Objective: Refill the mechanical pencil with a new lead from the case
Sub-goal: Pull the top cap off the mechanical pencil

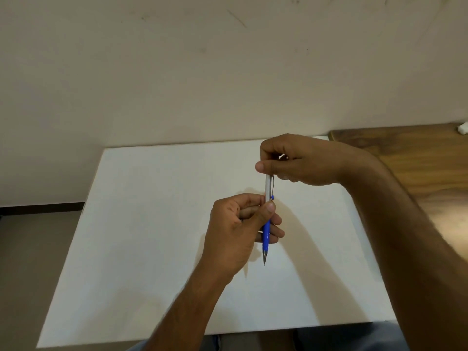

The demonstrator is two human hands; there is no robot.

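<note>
A mechanical pencil (267, 224) with a silver upper barrel, a blue grip and a metal tip pointing down is held upright above the white table (157, 224). My left hand (238, 231) grips it around the middle, thumb on the barrel. My right hand (298, 160) is closed over the pencil's top end, thumb and fingers pinched there. Something small and light shows between the right fingers; I cannot tell what it is. The lead case is not in sight.
A wooden surface (417, 160) adjoins the white table on the right, with a small white object (463, 128) at its far edge. A plain wall stands behind the table. Floor lies to the left.
</note>
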